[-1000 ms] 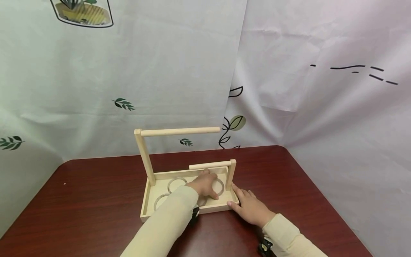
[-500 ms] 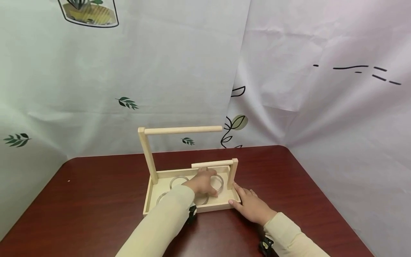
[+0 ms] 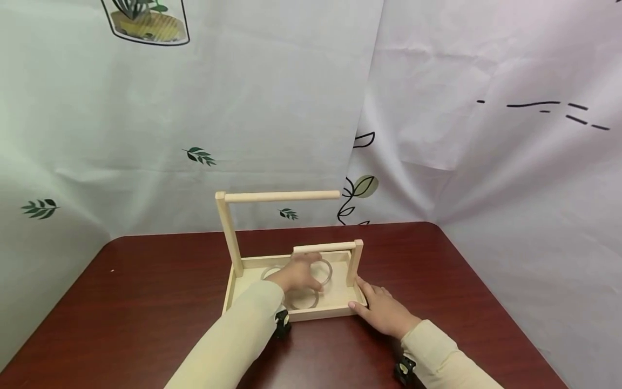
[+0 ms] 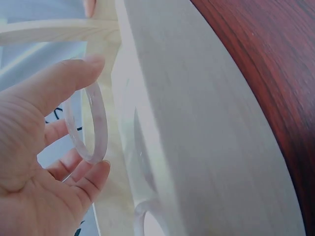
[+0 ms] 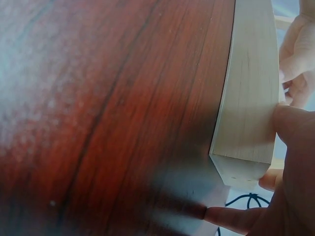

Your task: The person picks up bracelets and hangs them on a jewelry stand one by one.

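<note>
My left hand (image 3: 295,274) reaches over the pale wooden tray (image 3: 323,313) and holds a translucent pale bangle (image 4: 100,123) between thumb and fingertips. In the left wrist view the thumb is at its upper edge and the fingertips at its lower edge. Another bangle (image 3: 317,300) lies near the tray's front wall. Behind my left wrist, part of a third bangle (image 3: 264,272) shows. My right hand (image 3: 386,312) rests at the tray's front right corner, thumb on the front rim. Its other fingers stretch along the right end, one fingertip down on the table in the right wrist view.
A tall wooden post with a long bar (image 3: 282,196) rises from the tray's left end. At the right end stands a shorter post with a short bar (image 3: 323,248), close over my left fingers. The dark red table (image 3: 160,302) meets a printed white cloth (image 3: 272,108) behind.
My left hand has moved left across the tray with the bangle between its fingers. The left forearm now hides the front-left bangle. My right hand stays at the corner; the view has shifted slightly.
</note>
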`<state>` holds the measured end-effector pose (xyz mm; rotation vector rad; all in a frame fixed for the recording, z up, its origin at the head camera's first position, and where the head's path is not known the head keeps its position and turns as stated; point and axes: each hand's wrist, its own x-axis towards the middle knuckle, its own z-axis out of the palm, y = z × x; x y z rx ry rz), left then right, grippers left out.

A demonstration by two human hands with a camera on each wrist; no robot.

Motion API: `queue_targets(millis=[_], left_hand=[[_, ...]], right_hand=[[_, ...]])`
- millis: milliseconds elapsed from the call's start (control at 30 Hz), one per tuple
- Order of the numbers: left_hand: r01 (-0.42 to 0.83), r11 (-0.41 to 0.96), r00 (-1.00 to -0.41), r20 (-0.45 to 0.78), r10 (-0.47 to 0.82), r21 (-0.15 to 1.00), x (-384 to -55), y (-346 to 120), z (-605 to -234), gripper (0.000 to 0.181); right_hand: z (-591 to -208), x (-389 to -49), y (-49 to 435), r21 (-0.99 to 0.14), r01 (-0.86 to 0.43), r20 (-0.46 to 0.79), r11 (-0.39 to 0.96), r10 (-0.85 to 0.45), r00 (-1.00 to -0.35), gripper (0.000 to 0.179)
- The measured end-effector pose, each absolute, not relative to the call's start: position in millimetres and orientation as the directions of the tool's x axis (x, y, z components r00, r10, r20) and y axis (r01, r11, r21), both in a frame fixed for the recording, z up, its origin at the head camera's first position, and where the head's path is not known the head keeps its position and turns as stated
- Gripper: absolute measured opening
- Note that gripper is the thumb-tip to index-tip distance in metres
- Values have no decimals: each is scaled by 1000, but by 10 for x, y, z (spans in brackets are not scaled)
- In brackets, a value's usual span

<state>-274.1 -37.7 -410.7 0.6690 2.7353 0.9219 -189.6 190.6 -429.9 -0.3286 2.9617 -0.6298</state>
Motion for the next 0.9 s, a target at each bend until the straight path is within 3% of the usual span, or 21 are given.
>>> queue_targets(millis=[300, 533, 900], left_hand=[[305, 707, -926, 24, 377, 639, -2638, -606, -4037, 84], [309, 698, -932, 59, 357, 646, -2579, -767, -4012, 76], [268, 675, -949, 68, 308, 687, -2512, -913, -4012, 78]], right_hand=[[-4273, -1898, 1920, -417, -217, -32, 883, -253, -967, 70], [-4274, -1877, 1919, -431, -193, -61, 881, -242, -968, 71], [-4263, -1883, 1913, -422, -204, -51, 883, -248, -968, 71]])
